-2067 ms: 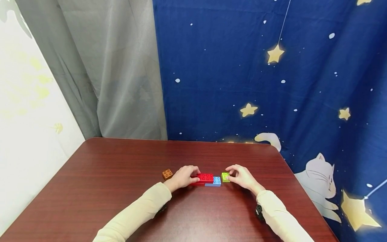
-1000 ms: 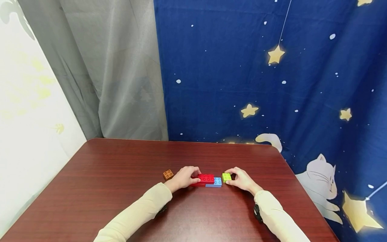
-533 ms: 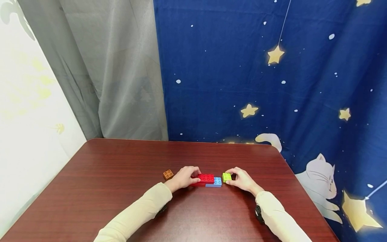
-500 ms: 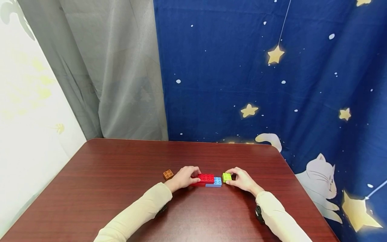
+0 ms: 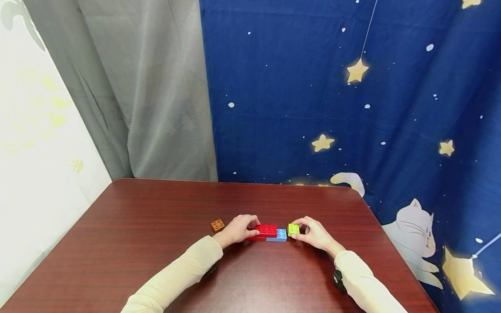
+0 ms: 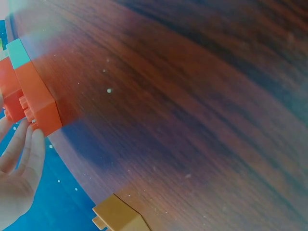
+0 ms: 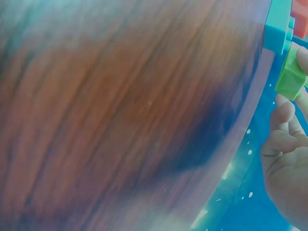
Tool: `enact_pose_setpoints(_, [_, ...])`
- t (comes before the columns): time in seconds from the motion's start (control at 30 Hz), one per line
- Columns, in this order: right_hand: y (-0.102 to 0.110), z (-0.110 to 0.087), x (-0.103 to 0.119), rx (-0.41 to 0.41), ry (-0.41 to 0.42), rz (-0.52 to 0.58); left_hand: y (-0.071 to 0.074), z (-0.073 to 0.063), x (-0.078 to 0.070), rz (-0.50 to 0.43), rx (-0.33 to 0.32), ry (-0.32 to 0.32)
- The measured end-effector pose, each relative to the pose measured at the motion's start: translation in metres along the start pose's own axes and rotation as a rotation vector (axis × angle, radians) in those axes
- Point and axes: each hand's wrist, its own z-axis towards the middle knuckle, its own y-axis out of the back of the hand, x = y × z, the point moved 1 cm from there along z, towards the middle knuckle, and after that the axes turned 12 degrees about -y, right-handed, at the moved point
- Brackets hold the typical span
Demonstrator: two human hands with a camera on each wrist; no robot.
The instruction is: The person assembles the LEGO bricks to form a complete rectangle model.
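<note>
In the head view my left hand (image 5: 236, 229) grips the left end of a stack of toy building bricks, thumb at the near side and fingers at the far side. On top of the stack is a red brick (image 5: 268, 230); beneath it lie another red brick (image 6: 38, 96) and a light blue brick (image 5: 282, 235) that sticks out to the right. My right hand (image 5: 315, 234) pinches a small lime green brick (image 5: 293, 230) between thumb and fingers, just right of the blue one. The right wrist view shows the green brick (image 7: 291, 74) close beside the blue brick (image 7: 277, 26).
A small brown brick (image 5: 217, 225) with studs up sits on the dark wood table (image 5: 164, 208), left of my left hand. Behind the table hang a grey curtain (image 5: 168, 95) and a blue curtain (image 5: 274, 87) with stars.
The right fingers, earlier loose around the green brick, have closed to pinch it. Over the last half second the right wrist has shifted slightly rightward. The left hand keeps its grip.
</note>
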Motion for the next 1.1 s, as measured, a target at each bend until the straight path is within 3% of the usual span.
enact_pose_setpoints(0.4, [-0.006,-0.001,0.014,0.021,0.070,0.008,-0.001,0.001,0.002,-0.004,-0.002,0.008])
enact_pose_setpoints(0.77, [-0.017,0.003,0.019,-0.009,0.126,0.028,0.000,0.000,0.001,0.000,-0.008,-0.007])
enact_pose_setpoints(1.1, [-0.022,0.008,0.021,0.003,0.089,-0.005,0.000,0.001,0.001,-0.017,0.000,0.014])
